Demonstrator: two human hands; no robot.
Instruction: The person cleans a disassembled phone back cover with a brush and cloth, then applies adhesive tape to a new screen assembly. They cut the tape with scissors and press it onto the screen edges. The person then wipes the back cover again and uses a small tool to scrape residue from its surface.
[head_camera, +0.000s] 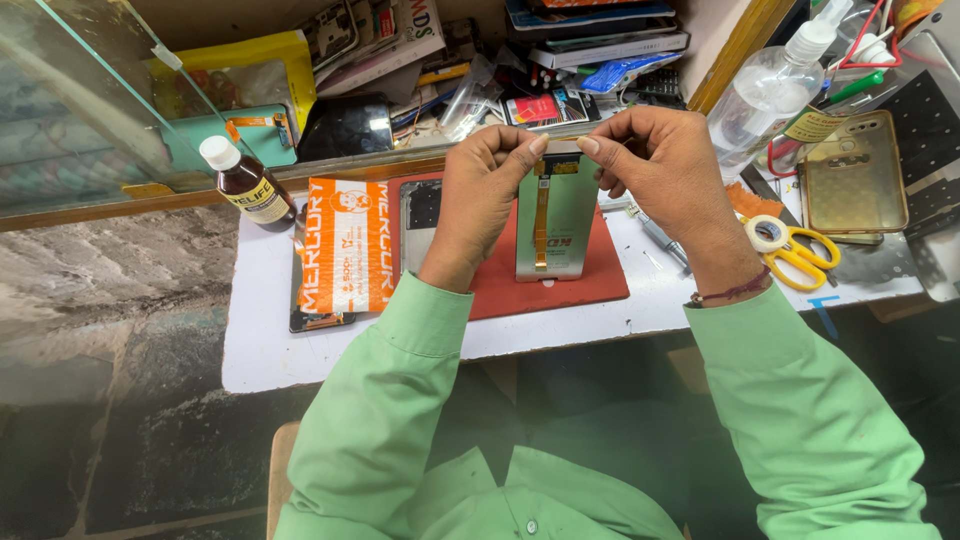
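I hold a phone display panel (562, 225) upright over a red work mat (600, 275). It shows a silvery back with an orange flex cable running down its middle. My left hand (483, 190) pinches the panel's top left corner with thumb and forefinger. My right hand (660, 165) pinches the top right corner. The panel's lower edge rests on or just above the mat; I cannot tell which. Both sleeves are light green.
An orange and white packet (345, 245) lies left of the mat, with a brown bottle (245, 182) beyond it. Yellow scissors (795, 248), a gold phone case (855, 175) and a clear spray bottle (770, 90) sit at the right. Cluttered shelves rise behind.
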